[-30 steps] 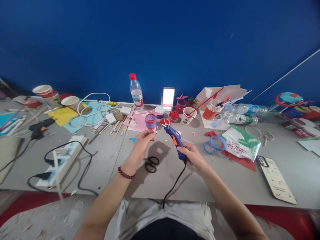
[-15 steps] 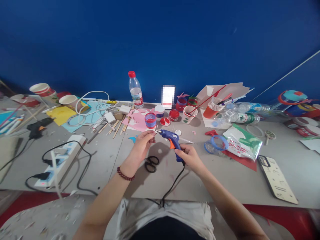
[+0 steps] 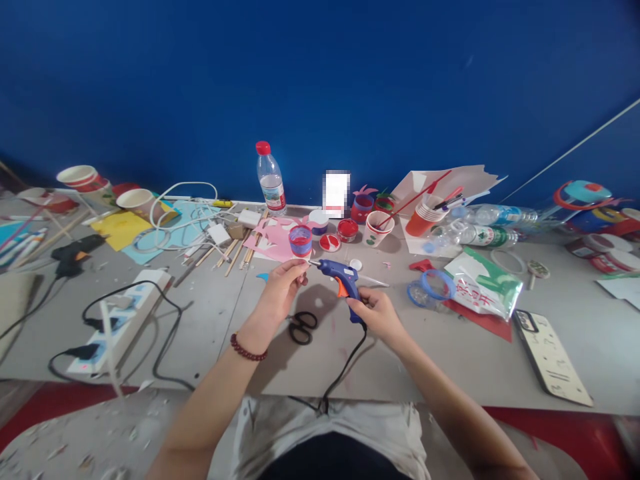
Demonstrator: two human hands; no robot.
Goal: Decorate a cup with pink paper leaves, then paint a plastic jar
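Note:
My right hand [image 3: 376, 312] is wrapped round the handle of a blue hot glue gun [image 3: 338, 269] with an orange trigger. Its metal nozzle points left, and a black cord runs down from the handle to the table's front edge. At the nozzle tip is my left hand [image 3: 281, 285], thumb and fingers pinched together; whatever they hold is too small or hidden to name. Below the hands lie black-handled scissors [image 3: 303, 328], their blades partly covered by my left hand. Just behind the left fingertips stands a purple and red painted cup ring [image 3: 301, 240].
A power strip [image 3: 120, 320] with plugged-in cords lies at left, near a black glue gun [image 3: 73, 253]. Along the back stand a red-capped bottle [image 3: 271, 179], red paint [image 3: 347, 231] and paper cups [image 3: 379, 229]. A phone [image 3: 554, 360] lies at right, near plastic bottles [image 3: 485, 235].
Almost nothing differs. The glue gun and both hands have shifted very slightly left, the nozzle still at my left fingertips; the whole view has drifted a little too.

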